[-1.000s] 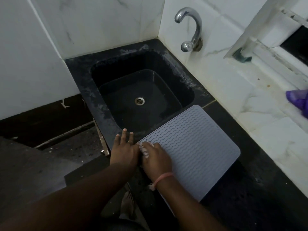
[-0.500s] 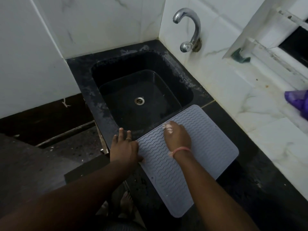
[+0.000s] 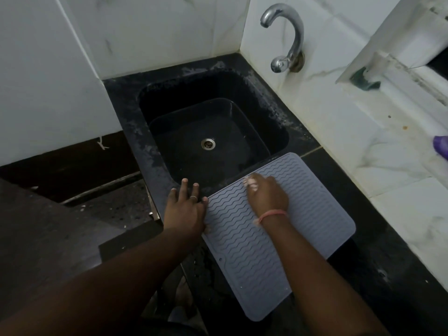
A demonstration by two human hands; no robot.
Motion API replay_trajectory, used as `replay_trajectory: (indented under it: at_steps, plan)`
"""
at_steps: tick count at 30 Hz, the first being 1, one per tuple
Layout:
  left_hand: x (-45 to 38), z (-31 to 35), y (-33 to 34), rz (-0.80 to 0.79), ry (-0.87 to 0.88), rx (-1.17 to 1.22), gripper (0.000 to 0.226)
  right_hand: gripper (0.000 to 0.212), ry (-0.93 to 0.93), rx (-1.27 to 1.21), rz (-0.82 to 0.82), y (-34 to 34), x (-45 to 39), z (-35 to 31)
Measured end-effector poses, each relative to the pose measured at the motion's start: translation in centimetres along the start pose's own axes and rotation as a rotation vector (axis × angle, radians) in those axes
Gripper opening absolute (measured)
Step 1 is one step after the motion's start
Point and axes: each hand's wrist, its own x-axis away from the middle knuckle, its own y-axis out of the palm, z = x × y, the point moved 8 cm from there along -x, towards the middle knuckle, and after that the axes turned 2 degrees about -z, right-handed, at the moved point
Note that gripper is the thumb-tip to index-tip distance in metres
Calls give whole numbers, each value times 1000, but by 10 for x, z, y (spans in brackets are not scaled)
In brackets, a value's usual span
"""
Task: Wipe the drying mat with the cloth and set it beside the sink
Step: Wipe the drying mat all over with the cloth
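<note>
grey mat (image 3: pixel 278 229) lies at centre frame, beside the black sink (image 3: pixel 169 170). left hand (image 3: pixel 186 209) rests flat, fingers spread, at the mat's left edge, gripping nothing. right hand (image 3: pixel 266 192) presses a pale cloth (image 3: pixel 251 184) on the mat, fingers curled over it.

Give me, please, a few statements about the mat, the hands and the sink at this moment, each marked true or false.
1. The grey drying mat lies on the dark counter next to the sink. True.
2. The right hand rests on top of the mat near its sink-side edge. True.
3. The left hand is inside the sink basin. False: it lies flat at the mat's left edge, fingers on the sink's front rim.
4. Water is running from the tap. False: no stream shows.
5. A pink band is on the right wrist. True.
6. Dishes fill the sink. False: only the drain shows in the basin.
</note>
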Motion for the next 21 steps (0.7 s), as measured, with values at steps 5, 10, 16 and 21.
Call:
replay_trajectory:
  at_steps: [5, 10, 16, 21]
  plan:
    - [-1, 6, -7, -46, -25, 12, 83, 35, 142, 14, 1, -19, -35, 31]
    - [-10, 25, -22, -22, -66, 224, 82, 23, -102, -103, -28, 3, 21, -33]
    - [-21, 42, -29, -34, 22, 30, 67, 42, -217, -120, -81, 24, 34, -38]
    - [-27, 44, -27, -78, 30, -82, 66, 31, -67, -27, 18, -5, -27, 20]
